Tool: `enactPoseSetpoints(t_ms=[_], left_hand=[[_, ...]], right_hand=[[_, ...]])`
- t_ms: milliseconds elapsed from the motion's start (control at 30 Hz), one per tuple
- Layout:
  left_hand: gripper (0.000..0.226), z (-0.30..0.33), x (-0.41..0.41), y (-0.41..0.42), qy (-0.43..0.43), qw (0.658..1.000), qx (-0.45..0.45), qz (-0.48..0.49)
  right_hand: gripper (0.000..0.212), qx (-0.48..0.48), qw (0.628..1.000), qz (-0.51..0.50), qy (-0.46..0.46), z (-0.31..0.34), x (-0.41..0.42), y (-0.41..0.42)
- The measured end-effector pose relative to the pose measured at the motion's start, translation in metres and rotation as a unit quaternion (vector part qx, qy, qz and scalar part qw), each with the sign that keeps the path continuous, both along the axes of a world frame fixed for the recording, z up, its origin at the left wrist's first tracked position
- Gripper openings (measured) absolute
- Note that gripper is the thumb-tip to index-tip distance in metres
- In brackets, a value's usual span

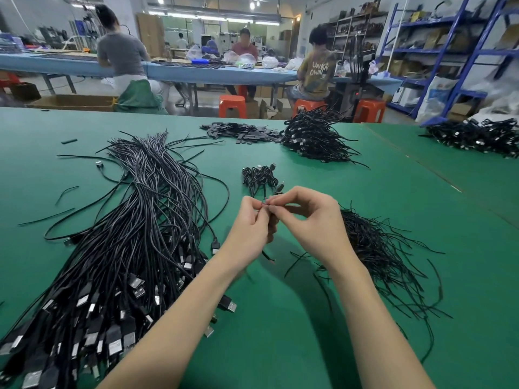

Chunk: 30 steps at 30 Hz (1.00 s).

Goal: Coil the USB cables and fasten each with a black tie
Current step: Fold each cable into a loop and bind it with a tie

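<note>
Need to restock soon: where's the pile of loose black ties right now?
In the head view the pile of black ties lies on the green table, right of the right hand.

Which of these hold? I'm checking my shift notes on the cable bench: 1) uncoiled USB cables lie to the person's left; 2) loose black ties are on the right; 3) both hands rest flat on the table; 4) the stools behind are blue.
1) True: the uncoiled USB cables lie left of the hands.
2) True: the loose black ties are piled on the right.
3) False: the left hand and right hand are raised, pinching a tie around a small coil.
4) False: the stools are orange.
</note>
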<state>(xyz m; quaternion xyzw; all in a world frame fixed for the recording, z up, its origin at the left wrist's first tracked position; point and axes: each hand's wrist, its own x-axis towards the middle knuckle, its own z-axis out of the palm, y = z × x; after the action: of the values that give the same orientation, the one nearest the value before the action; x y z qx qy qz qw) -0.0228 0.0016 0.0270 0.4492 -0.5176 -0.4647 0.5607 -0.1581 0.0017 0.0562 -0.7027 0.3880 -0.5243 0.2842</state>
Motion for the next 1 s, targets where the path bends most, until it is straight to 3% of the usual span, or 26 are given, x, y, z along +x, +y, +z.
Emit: enactPoseSetpoints(t_ms=[267,433,600,700,767,867,933,1000], left_hand=[[0.016,0.008,0.000,0.000,0.059,0.997,0.046,-0.002],[0.022,0.007,-0.001,0.000,0.027,0.999,0.026,-0.001],[0.021,0.008,-0.001,-0.001,0.042,0.998,0.038,0.030],[0.019,0.014,-0.001,-0.001,0.142,0.987,0.065,0.028],[0.019,0.020,-0.001,0.000,0.209,0.976,0.066,0.009],[0.020,0.024,-0.005,0.002,0.237,0.970,0.060,-0.017],[0.019,0.023,-0.007,0.004,0.226,0.972,0.053,-0.034],[0.016,0.022,-0.004,0.006,0.204,0.976,0.049,-0.065]], right_hand=[[0.013,-0.035,0.993,-0.047,0.099,0.001,-0.004,-0.001],[0.026,-0.051,0.991,-0.037,0.116,0.001,-0.003,0.000],[0.019,0.016,0.999,-0.018,0.046,0.001,0.000,-0.001],[0.021,0.104,0.993,-0.016,-0.046,0.003,0.001,-0.001],[0.016,0.203,0.972,0.025,-0.116,0.003,-0.002,-0.003],[0.003,0.381,0.893,0.102,-0.214,0.000,-0.007,-0.007],[0.021,0.457,0.837,0.133,-0.268,-0.004,-0.011,-0.010],[0.029,0.494,0.805,0.148,-0.292,-0.007,-0.016,-0.014]])
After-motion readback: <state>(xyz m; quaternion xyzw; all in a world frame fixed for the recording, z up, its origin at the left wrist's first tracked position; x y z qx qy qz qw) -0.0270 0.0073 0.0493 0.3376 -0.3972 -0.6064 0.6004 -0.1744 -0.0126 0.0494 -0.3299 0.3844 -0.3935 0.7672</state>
